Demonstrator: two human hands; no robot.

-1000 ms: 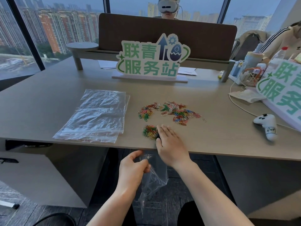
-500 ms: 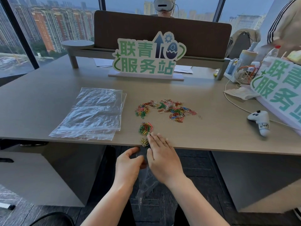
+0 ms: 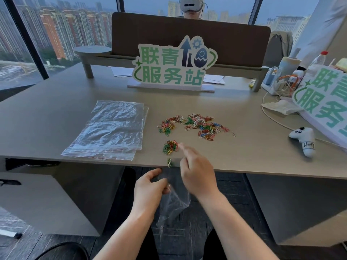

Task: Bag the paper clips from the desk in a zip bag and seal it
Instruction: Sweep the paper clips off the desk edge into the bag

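Observation:
Coloured paper clips lie on the desk (image 3: 56, 128): a large scattered heap (image 3: 199, 125), a small pile (image 3: 170, 147) closer to me, and a few clips (image 3: 169, 162) right at the front edge. My left hand (image 3: 150, 188) grips the mouth of a clear zip bag (image 3: 173, 205) just below the desk edge. The bag hangs down limp. Over the front edge my right hand (image 3: 197, 171) hovers with its fingers loosely curled, the index fingertip touching the small pile. I see nothing held in it.
A stack of spare clear zip bags (image 3: 110, 130) lies left of the clips. A standing sign (image 3: 173, 66) is behind them, a white game controller (image 3: 304, 141) and a second sign (image 3: 323, 102) to the right. A person wearing a headset sits beyond the divider.
My right hand dragged a few clips to the desk edge above the bag, then lifted and reached back to the small pile. The left hand kept hold of the bag's mouth.

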